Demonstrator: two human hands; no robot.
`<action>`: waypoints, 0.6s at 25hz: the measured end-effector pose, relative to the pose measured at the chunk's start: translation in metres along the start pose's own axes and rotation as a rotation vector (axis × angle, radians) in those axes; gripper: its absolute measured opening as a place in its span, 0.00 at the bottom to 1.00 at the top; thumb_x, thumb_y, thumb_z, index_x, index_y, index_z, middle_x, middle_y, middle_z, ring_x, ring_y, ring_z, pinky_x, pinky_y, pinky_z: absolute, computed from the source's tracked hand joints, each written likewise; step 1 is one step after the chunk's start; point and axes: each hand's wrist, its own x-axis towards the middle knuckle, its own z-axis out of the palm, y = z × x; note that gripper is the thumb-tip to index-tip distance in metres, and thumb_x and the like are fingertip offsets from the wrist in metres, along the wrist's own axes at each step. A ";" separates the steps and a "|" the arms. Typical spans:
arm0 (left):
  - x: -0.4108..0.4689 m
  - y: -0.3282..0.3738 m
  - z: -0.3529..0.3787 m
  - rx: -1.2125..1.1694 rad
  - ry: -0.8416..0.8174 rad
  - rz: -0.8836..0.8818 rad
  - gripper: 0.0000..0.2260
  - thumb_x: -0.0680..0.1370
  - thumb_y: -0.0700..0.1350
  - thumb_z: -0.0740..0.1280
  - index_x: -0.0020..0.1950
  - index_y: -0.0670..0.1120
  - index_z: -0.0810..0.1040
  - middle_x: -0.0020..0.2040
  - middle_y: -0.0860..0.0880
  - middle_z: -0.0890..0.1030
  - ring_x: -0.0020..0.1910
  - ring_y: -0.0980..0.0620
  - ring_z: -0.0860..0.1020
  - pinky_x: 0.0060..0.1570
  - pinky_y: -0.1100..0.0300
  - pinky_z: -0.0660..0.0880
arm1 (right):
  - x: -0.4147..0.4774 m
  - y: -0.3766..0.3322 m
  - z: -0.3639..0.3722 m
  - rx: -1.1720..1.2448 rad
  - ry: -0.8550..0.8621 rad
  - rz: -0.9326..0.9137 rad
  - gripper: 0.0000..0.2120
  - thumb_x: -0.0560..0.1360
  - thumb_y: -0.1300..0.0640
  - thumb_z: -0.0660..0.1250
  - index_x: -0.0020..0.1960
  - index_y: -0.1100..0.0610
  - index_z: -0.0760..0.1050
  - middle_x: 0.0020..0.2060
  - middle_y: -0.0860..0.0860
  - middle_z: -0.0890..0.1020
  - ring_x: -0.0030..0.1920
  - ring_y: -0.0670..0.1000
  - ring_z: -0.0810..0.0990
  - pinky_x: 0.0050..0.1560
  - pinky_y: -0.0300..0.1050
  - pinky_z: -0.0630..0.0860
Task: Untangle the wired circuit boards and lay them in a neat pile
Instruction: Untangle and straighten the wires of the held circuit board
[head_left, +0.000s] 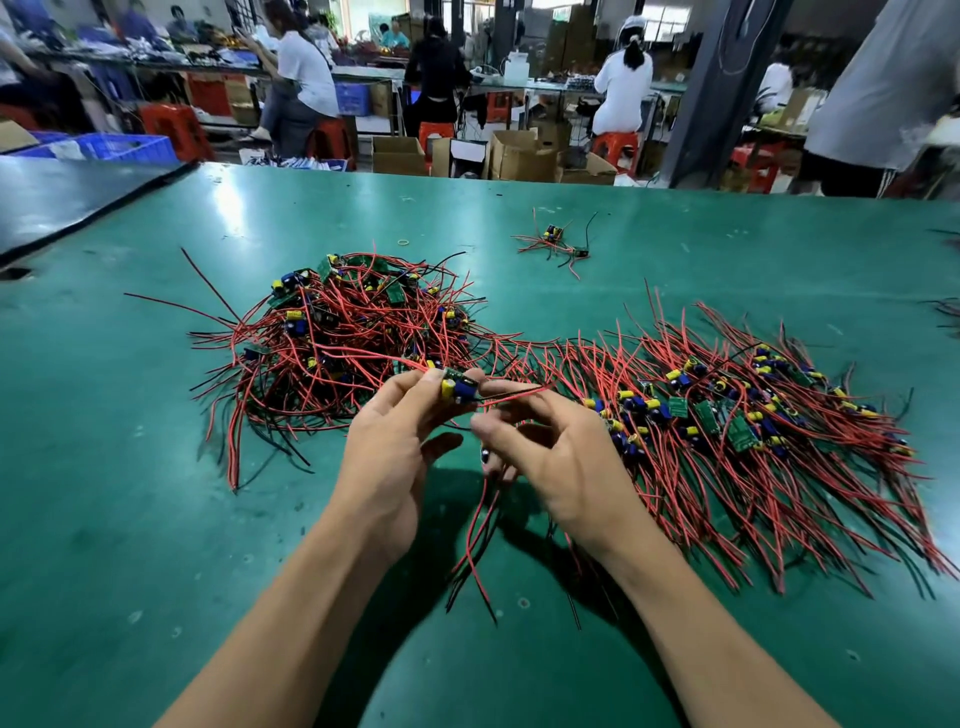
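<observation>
One wired board (458, 388) is pinched in the left grip (389, 452), which is curled round it, above the bench (156, 519) just in front of the tangled heap (353, 332). Its red leads (514, 397) are pinched in the right grip (566, 457). The sorted pile (753, 431) is laid to the right. Risk: one lead looks caught in the heap; if pulled hard, a solder joint could be torn or the heap dragged.

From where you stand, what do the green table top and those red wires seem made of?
The table top: likely a rubber or vinyl mat, smooth and semi-glossy; it shows pale streaks of reflected light. The red wires: seemingly soft plastic insulation with a slight sheen; they bend and curl freely.
</observation>
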 end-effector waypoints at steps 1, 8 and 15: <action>0.000 -0.001 0.000 0.016 -0.008 0.014 0.01 0.78 0.43 0.67 0.47 0.48 0.76 0.50 0.44 0.84 0.42 0.52 0.82 0.35 0.62 0.77 | 0.000 -0.002 0.002 0.063 0.027 0.004 0.08 0.76 0.49 0.72 0.55 0.46 0.83 0.42 0.53 0.86 0.36 0.52 0.84 0.38 0.45 0.81; -0.001 0.002 -0.004 -0.121 -0.275 -0.306 0.14 0.71 0.39 0.65 0.56 0.38 0.79 0.41 0.41 0.82 0.32 0.47 0.82 0.33 0.59 0.81 | 0.007 -0.019 -0.013 0.524 0.000 0.316 0.13 0.73 0.45 0.69 0.39 0.53 0.85 0.30 0.49 0.79 0.25 0.44 0.72 0.27 0.34 0.69; -0.006 -0.013 -0.004 0.282 -0.384 -0.231 0.09 0.76 0.42 0.70 0.51 0.37 0.81 0.45 0.35 0.84 0.40 0.41 0.85 0.40 0.53 0.83 | 0.002 -0.013 -0.015 0.231 -0.134 0.298 0.14 0.78 0.47 0.69 0.45 0.57 0.84 0.29 0.52 0.79 0.24 0.46 0.72 0.25 0.38 0.72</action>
